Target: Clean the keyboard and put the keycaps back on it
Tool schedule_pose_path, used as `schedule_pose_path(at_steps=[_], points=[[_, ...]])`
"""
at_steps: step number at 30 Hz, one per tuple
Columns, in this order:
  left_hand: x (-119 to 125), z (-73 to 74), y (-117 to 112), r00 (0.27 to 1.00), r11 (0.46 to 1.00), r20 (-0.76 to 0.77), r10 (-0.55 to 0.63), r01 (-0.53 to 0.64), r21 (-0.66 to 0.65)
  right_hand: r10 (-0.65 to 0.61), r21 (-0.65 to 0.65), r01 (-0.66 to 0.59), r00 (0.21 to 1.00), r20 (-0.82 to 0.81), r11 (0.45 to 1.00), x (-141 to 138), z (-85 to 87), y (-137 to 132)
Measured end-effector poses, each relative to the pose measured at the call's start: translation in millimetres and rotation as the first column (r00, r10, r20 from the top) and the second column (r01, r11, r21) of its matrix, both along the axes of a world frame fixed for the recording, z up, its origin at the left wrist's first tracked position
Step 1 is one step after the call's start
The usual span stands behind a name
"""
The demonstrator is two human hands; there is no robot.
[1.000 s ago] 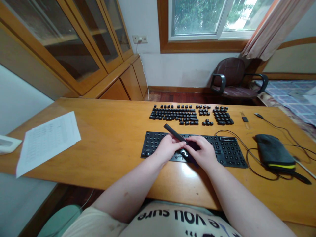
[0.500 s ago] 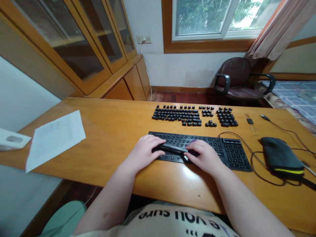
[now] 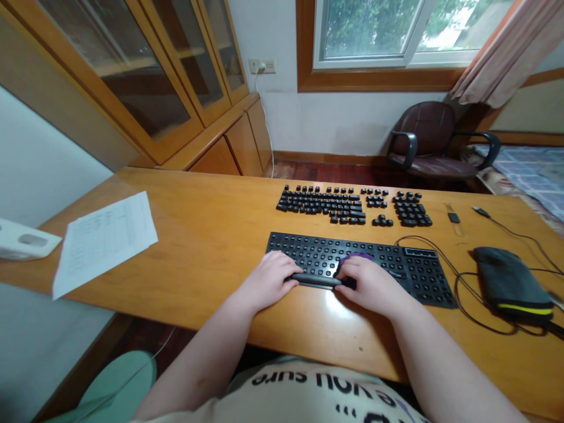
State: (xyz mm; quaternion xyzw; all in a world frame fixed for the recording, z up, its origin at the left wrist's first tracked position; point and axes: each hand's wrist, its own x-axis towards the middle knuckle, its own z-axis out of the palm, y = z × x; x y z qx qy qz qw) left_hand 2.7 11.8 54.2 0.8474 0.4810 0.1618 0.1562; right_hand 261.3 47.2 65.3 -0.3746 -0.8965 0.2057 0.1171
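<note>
A black keyboard base (image 3: 396,267) with its keycaps removed lies on the wooden desk (image 3: 211,235). A long black spacebar keycap (image 3: 316,279) lies flat along the base's near edge. My left hand (image 3: 273,279) pinches its left end and my right hand (image 3: 368,282) holds its right end; both hands have curled fingers. A small purple thing (image 3: 355,257) peeks out at my right fingertips. The removed black keycaps (image 3: 352,205) are laid out in keyboard order farther back on the desk.
A printed sheet of paper (image 3: 106,238) and a white device (image 3: 24,244) lie at the left. A dark pouch (image 3: 511,282) and black cables (image 3: 462,294) sit at the right, with a small black part (image 3: 453,217) behind. A brown office chair (image 3: 436,147) and wooden cabinets (image 3: 176,88) stand beyond the desk.
The spacebar keycap, tilted up and pointing away a second ago, now lies level along the keyboard base's near edge. My left hand slid out to its left end.
</note>
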Motion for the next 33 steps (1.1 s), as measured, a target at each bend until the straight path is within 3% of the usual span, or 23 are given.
schedule_pose_path(at_steps=[16, 22, 33], points=[[-6.0, -8.0, 2.9, 0.998, 1.000, 0.057, 0.026, -0.026, -0.003, 0.002, -0.068, -0.009, 0.995, -0.100, 0.998, 1.7, -6.7, 6.8], [-5.1, -5.8, 3.1, 0.999, 0.999, 0.037, 0.030, -0.029, -0.022, 0.029, -0.082, -0.034, 0.998, -0.061, 0.996, 2.3, -7.7, 7.9], [-5.7, -5.5, 3.4, 0.995, 0.999, 0.096, -0.014, 0.017, -0.028, -0.026, -0.077, 0.026, 1.000, -0.004, 0.997, 0.7, -5.3, 4.4]])
